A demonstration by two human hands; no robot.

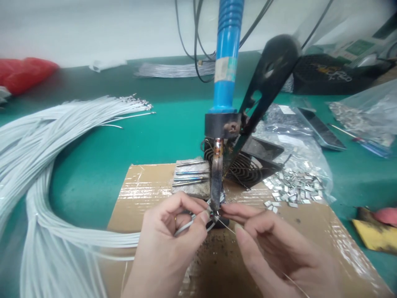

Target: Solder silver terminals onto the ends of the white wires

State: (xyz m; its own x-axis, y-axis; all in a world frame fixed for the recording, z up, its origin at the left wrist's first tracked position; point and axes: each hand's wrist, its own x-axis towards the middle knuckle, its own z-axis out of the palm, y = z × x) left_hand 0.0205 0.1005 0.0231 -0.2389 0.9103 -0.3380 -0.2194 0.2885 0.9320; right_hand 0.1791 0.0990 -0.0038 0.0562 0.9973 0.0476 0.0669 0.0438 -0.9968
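Observation:
A blue-handled soldering iron (225, 89) hangs tip-down in a black bracket (266, 78). Below its dark tip (216, 182), my left hand (173, 236) pinches the end of a white cable (185, 227). My right hand (279, 248) holds a thin solder wire (228, 227) between thumb and fingers, its end at the iron's tip. Both hands' fingertips are close to the tip. A small shiny piece (214, 214) shows at the cable's end, partly hidden by fingers. More white cables (93, 236) run in from the left, behind my left hand.
Cardboard (149, 186) covers the green table (173, 124). A block with metal rods (190, 178), a black fan (248, 165), loose metal pieces (294, 188) and plastic bags (369, 111) surround the iron. A large cable bundle (62, 132) lies left; a yellow sponge (376, 234) sits right.

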